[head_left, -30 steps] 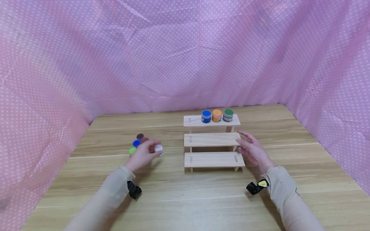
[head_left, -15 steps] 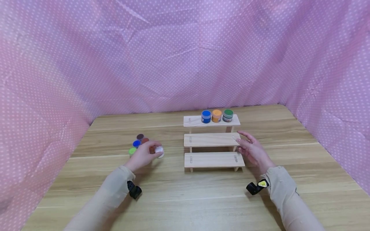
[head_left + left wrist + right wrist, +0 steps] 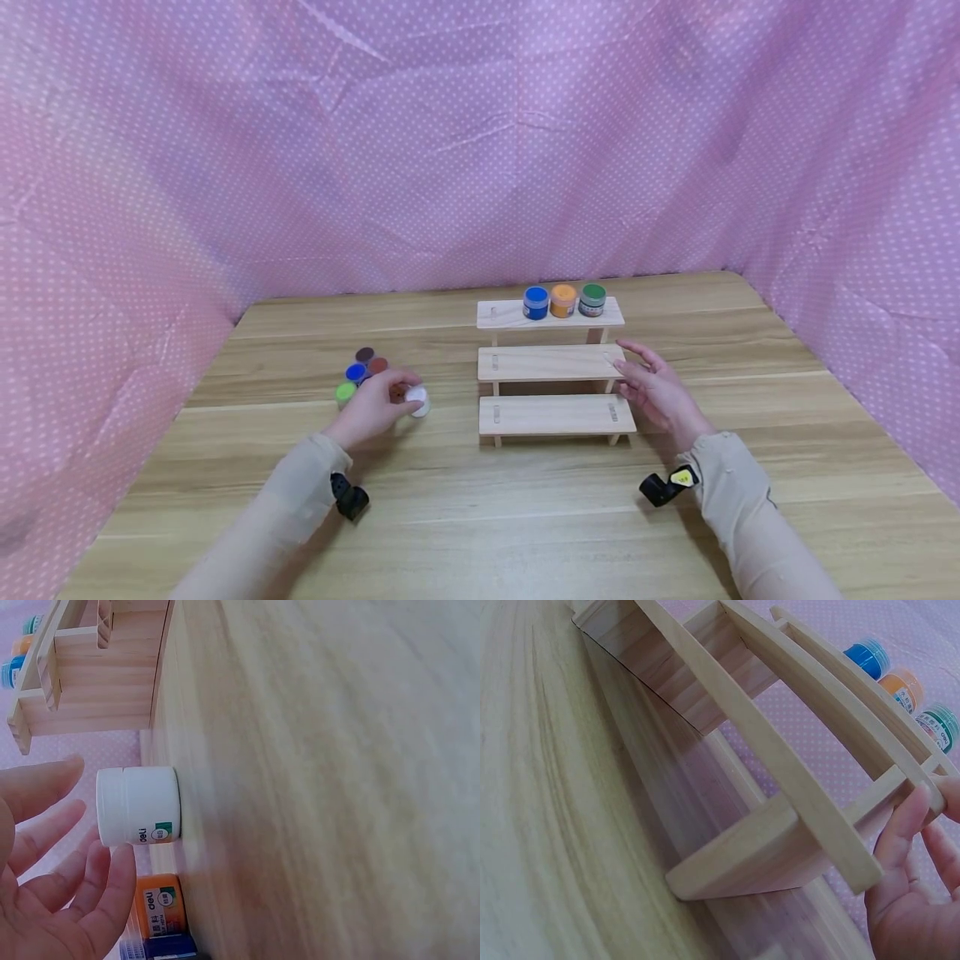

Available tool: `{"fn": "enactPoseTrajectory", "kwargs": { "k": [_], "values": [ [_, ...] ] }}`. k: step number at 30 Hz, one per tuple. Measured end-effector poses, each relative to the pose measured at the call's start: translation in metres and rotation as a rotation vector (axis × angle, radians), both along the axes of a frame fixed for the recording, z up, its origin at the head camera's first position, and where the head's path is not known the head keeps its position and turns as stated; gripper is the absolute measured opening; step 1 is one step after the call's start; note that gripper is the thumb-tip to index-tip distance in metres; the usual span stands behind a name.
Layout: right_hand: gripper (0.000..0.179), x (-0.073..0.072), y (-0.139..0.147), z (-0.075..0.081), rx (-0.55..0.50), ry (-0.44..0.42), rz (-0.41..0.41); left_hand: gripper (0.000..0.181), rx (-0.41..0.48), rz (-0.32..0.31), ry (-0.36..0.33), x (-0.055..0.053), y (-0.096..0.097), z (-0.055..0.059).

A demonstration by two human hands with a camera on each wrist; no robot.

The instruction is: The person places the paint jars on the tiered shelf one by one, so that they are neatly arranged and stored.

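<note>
White jar (image 3: 142,802), shifted slightly rightward, bears a "deli" label (image 3: 155,834).

Station: fabric-screened tabletop booth; room type indeterminable.
Curtain (image 3: 480,150): pink, white-dotted, 9 through 12 to 3 o'clock.
Desk (image 3: 495,517): wood-grain, 6 o'clock.

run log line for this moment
left hand: at white jar on table; right hand: pinches middle tier of wooden rack; top tier: blue jar, orange jar, green jar
</note>
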State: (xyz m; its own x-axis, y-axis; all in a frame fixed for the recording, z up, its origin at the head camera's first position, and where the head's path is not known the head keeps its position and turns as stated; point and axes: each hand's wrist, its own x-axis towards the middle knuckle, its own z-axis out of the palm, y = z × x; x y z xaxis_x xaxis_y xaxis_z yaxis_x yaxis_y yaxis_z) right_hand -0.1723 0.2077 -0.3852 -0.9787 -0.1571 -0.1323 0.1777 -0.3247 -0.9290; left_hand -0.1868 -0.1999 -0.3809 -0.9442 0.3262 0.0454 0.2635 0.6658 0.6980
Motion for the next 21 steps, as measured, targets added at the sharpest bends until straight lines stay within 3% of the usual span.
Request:
{"fn": "enactPoseTrajectory", "kwargs": {
  "k": [12,21],
  "values": [
    [0.028,-0.0009,-0.0002,-0.0009,0.032,0.000,-0.007,0.028,0.004,0.001,-0.040,0.0031,0.0020,-0.0019],
    [0.027,0.0001,0.0006,-0.0001,-0.003,-0.013,-0.001,0.025,0.020,-0.011,-0.069,0.0046,0.0035,-0.0052]
  ]
}}
